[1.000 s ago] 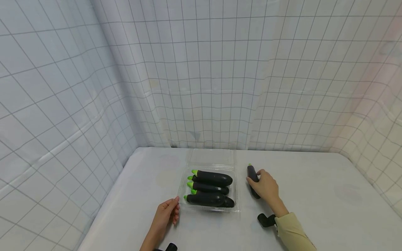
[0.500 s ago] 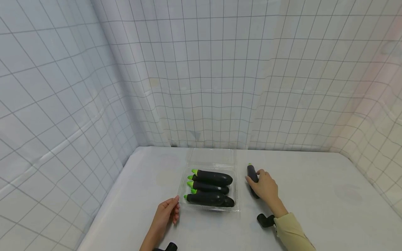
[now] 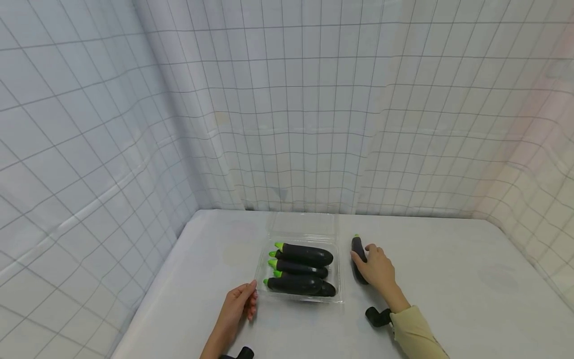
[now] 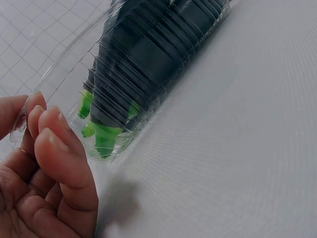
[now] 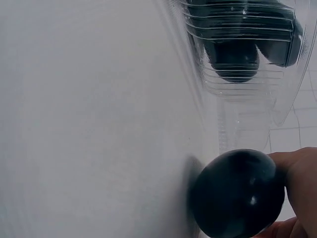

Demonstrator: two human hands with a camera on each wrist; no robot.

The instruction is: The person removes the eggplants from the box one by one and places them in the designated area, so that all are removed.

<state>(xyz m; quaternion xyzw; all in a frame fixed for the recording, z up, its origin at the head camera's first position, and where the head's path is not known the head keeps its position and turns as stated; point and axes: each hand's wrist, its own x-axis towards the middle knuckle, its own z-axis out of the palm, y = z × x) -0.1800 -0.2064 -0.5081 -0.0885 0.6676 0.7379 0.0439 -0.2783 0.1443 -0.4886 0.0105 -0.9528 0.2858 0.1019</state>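
A clear plastic box stands on the table with several dark eggplants inside, their green stem ends to the left. My left hand pinches the box's front left corner; in the left wrist view the thumb and fingers of that hand hold the clear rim. Right of the box, one more eggplant lies on the table, stem end away from me. My right hand grips it from the right side. In the right wrist view its rounded end is close, with my fingers behind it.
The box's clear lid lies folded back behind it. A white cloth covers the table. White curtains with a grid pattern hang behind and on both sides. A black device is on my right wrist, another on the left.
My right hand and the eggplant it grips have shifted very slightly left. My left hand stays at the corner of the box.
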